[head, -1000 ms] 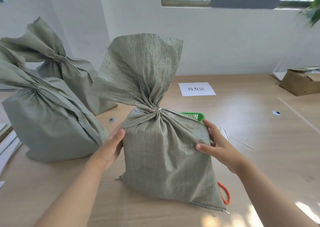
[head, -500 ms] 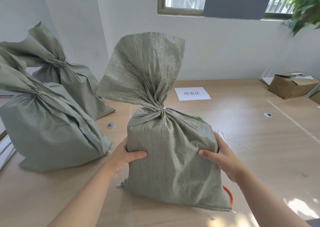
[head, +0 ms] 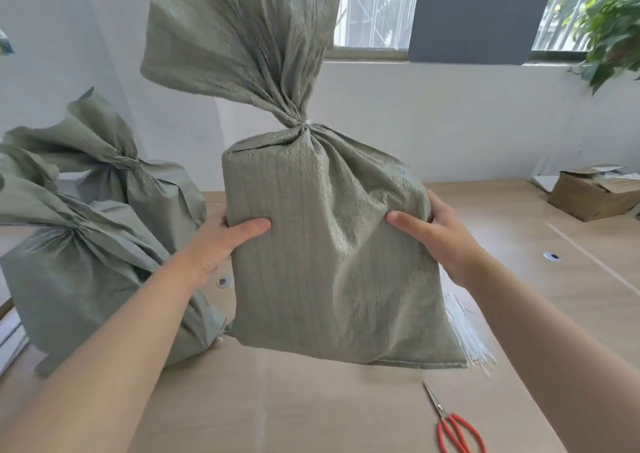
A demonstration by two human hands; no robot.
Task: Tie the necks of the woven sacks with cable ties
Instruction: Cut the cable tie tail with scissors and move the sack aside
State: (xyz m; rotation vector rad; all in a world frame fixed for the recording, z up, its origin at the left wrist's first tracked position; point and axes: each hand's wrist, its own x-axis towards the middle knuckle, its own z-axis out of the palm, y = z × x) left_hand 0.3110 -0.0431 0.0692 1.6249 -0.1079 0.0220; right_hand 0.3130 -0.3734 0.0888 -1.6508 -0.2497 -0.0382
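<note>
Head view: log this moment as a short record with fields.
held sack: upright, gripped at both sides, bottom apparently off the table
neck: gathered tight, top fanned out above
left hand: grips the left side, thumb on front
right hand: grips the right side, thumb on front
others: near sack, far sack, at left, necks gathered
loose items: scissors, cable ties, at right
</note>
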